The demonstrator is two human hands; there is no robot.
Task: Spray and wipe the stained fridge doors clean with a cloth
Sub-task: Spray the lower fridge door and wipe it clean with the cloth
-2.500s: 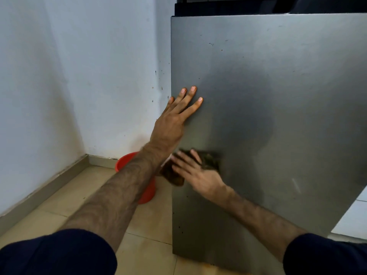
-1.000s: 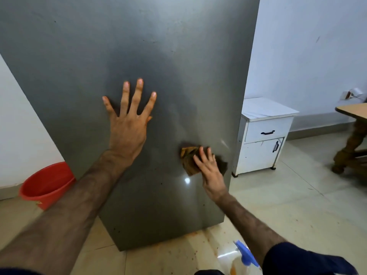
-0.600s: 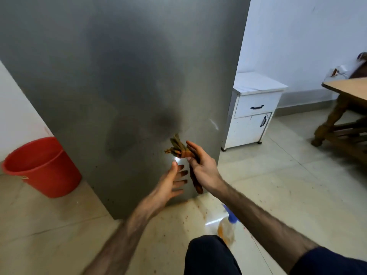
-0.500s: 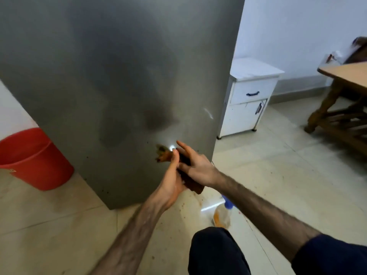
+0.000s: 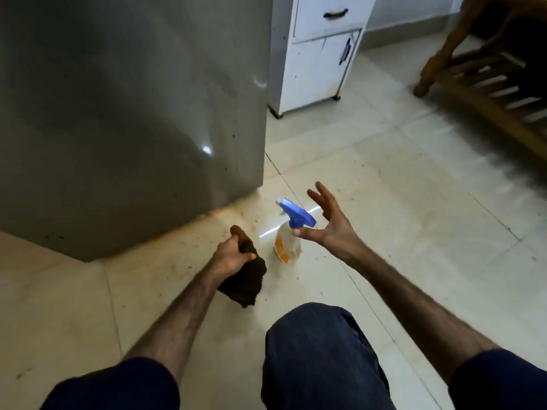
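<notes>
The grey steel fridge door [image 5: 124, 113] fills the upper left, with small dark specks near its lower right edge. My left hand [image 5: 232, 255] grips a dark brown cloth [image 5: 244, 284] that hangs below my fist, above the floor. A spray bottle [image 5: 288, 232] with a blue trigger head and orange liquid stands on the tiles just right of the cloth. My right hand [image 5: 330, 224] hovers beside the bottle's head with fingers spread, the thumb close to the blue trigger, not gripping it.
A white cabinet [image 5: 316, 54] with a drawer and a door stands right of the fridge. Wooden furniture [image 5: 485, 75] sits at the upper right. My knee [image 5: 319, 356] in dark trousers is at the bottom centre. The floor tiles [image 5: 399, 202] carry brown specks.
The cloth passed from my right hand to my left and came off the fridge door. My right hand dropped toward the spray bottle. My view tilted down to the floor.
</notes>
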